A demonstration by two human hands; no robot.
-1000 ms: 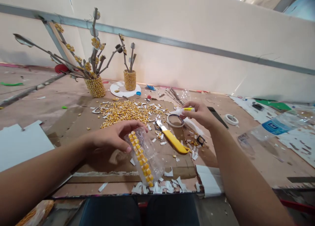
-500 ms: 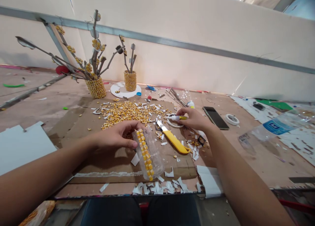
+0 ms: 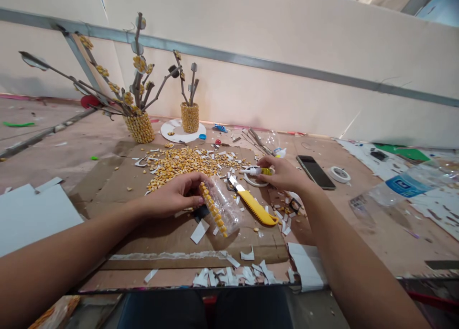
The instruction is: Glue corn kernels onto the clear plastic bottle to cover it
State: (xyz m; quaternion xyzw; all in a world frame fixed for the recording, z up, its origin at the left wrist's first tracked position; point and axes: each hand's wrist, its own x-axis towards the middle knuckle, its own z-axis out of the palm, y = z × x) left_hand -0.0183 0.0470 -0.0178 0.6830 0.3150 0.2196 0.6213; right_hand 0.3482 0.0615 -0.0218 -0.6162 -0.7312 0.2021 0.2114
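Observation:
My left hand (image 3: 182, 192) grips a clear plastic bottle piece (image 3: 226, 209) with rows of yellow corn kernels stuck along its side. It is held tilted above the cardboard (image 3: 150, 238). In my right hand (image 3: 278, 172) is a small glue bottle (image 3: 261, 171) with a white nozzle, pinched between thumb and fingers and pointing left. A yellow utility knife (image 3: 256, 207) lies between the hands with its blade out. Behind my left hand spreads a heap of loose corn kernels (image 3: 188, 164).
Two kernel-covered pots, a larger one (image 3: 139, 128) and a smaller one (image 3: 190, 117), hold twigs at the back. On the right lie a phone (image 3: 315, 172), a tape roll (image 3: 339, 174) and a plastic water bottle (image 3: 401, 185). Paper scraps (image 3: 233, 275) line the front edge.
My left hand has turned the plastic piece, so its kernel row now faces more to the left and its lower end has risen. The right hand has barely moved.

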